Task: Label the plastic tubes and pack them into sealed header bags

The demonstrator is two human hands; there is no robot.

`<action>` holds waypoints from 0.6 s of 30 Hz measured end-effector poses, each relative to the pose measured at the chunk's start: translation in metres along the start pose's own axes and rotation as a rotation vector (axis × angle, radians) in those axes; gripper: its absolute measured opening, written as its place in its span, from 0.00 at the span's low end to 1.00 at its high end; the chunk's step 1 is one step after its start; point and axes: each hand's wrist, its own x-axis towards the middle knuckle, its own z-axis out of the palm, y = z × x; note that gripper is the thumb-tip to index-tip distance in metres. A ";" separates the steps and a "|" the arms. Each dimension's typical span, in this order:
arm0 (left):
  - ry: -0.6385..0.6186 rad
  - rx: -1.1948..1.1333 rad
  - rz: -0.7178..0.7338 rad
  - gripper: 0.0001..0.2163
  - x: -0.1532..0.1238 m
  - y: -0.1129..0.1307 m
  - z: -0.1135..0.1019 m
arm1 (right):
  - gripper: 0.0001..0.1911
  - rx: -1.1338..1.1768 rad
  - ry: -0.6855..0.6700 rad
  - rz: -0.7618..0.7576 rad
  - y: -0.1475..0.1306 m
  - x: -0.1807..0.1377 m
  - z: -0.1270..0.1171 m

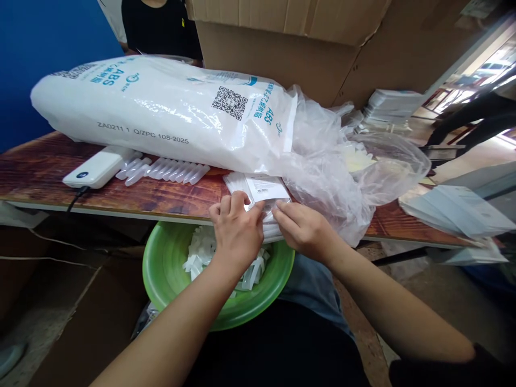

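A clear plastic packet with a white printed card lies on top of a stack of similar packets at the table's front edge. My left hand is closed at the packet's near left side, fingers curled and thumb against the clear film. From the right, my right hand pinches the packet's near edge between thumb and fingers. Under my hands is a green basin holding many small white pieces, partly hidden by my left forearm.
A large white sack printed ABS lies across the table, its clear liner spilling right. A white power bank with a cable and a row of translucent tubes sit in front. Stacked packets are at right; a person is behind.
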 end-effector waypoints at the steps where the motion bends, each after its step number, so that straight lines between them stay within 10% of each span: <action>1: 0.000 -0.006 -0.002 0.08 0.000 0.000 0.000 | 0.13 -0.023 -0.009 0.002 0.004 0.003 -0.002; 12: -0.042 -0.042 -0.042 0.07 0.005 -0.005 0.000 | 0.09 -0.317 -0.130 -0.001 0.020 0.019 -0.008; 18: -0.038 -0.049 -0.025 0.07 0.006 -0.003 0.002 | 0.07 -0.081 0.065 0.145 0.043 0.020 -0.086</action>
